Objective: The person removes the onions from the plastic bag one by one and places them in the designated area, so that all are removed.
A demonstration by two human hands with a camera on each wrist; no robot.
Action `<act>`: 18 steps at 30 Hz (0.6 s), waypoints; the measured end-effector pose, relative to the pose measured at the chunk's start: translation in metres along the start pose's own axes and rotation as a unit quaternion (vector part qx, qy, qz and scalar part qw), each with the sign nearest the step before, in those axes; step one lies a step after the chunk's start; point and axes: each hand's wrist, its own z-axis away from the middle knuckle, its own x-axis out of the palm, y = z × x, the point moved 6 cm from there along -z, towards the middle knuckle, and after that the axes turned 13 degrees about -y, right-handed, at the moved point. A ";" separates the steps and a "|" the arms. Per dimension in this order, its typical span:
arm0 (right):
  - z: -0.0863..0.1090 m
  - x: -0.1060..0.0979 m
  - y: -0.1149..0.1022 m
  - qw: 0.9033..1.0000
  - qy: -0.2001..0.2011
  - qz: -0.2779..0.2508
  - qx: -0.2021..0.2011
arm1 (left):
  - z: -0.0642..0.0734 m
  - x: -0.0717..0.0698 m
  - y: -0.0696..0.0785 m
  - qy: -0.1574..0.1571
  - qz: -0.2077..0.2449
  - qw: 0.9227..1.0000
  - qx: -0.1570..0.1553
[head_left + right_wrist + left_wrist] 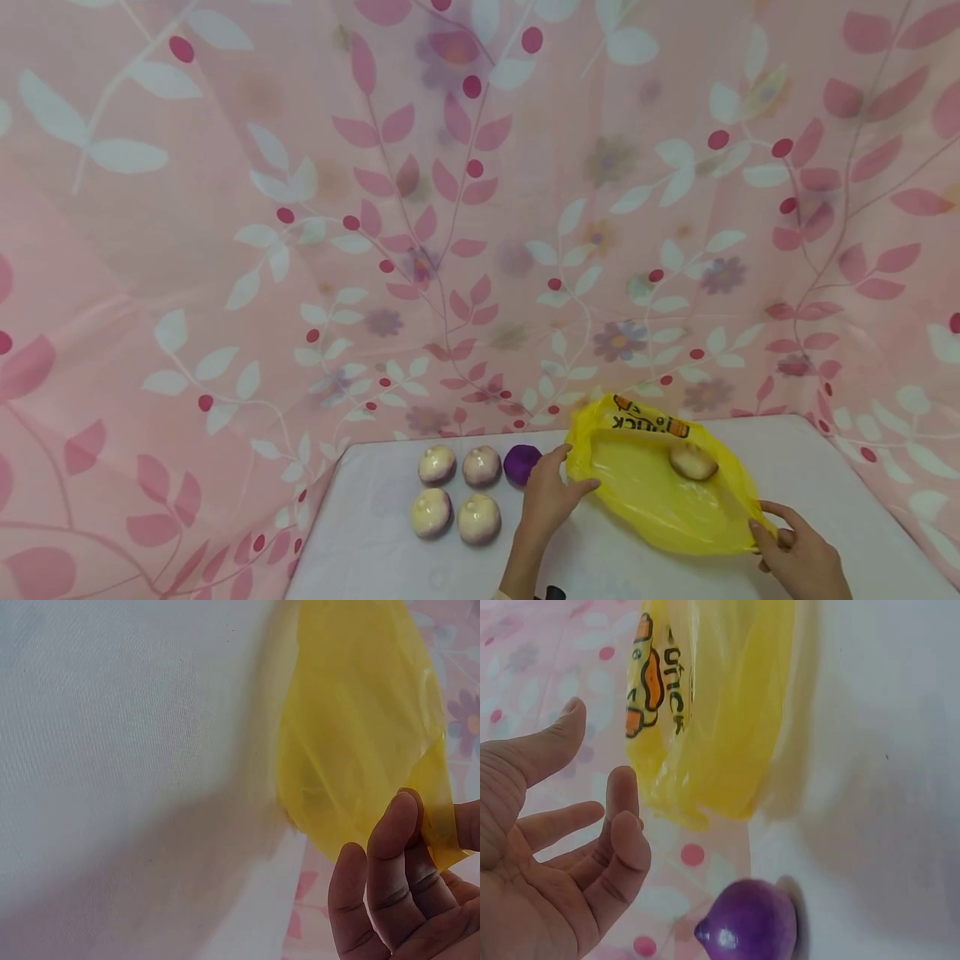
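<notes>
A yellow plastic bag (660,508) with dark print lies on its side, mouth spread wide. One cream-coloured round vegetable (693,462) shows inside it. My right hand (802,554) pinches the bag's right edge between thumb and fingers, and the right wrist view shows the thin yellow film (352,727) at the fingertips. Beside the bag's left end is my left hand (549,496), its thumb and fingers spread apart with nothing between them; the left wrist view shows a gap to the plastic. Just left of that hand sits a purple onion (521,464), partly covered by it in the head view.
Several glossy cream-and-purple round vegetables, turnip-like, stand in two rows at the left, one of them at the front (478,520). A white-covered table (375,550) bears everything. Pink floral cloth (450,292) hangs behind and at both sides.
</notes>
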 end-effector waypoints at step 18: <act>0.001 -0.001 -0.002 1.000 0.000 0.008 -0.004 | -0.046 0.048 0.037 -0.071 0.000 0.997 0.013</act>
